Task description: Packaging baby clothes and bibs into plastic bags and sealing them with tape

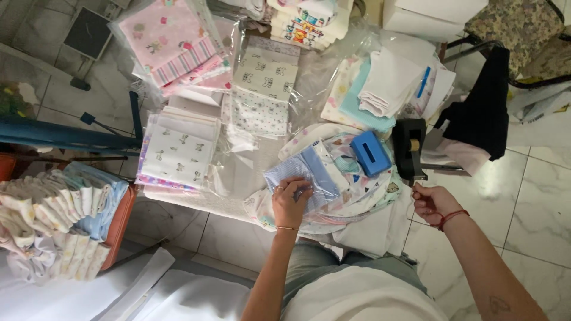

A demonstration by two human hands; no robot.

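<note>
My left hand (289, 201) presses down on a small clear packet of light blue folded cloth (303, 176), which lies on a pile of printed baby cloths (351, 199). My right hand (433, 204) is pinched at the front edge of a black tape dispenser (409, 148), fingers closed on what looks like the tape end. A blue box (370, 153) rests on the pile between the two hands.
Stacks of bagged printed fabrics (178, 151) and pink ones (172, 44) cover the table's left and back. Folded white and blue cloths (383, 89) lie at the back right. A bin of rolled cloths (65, 208) stands at left, a chair with dark clothing (485, 107) at right.
</note>
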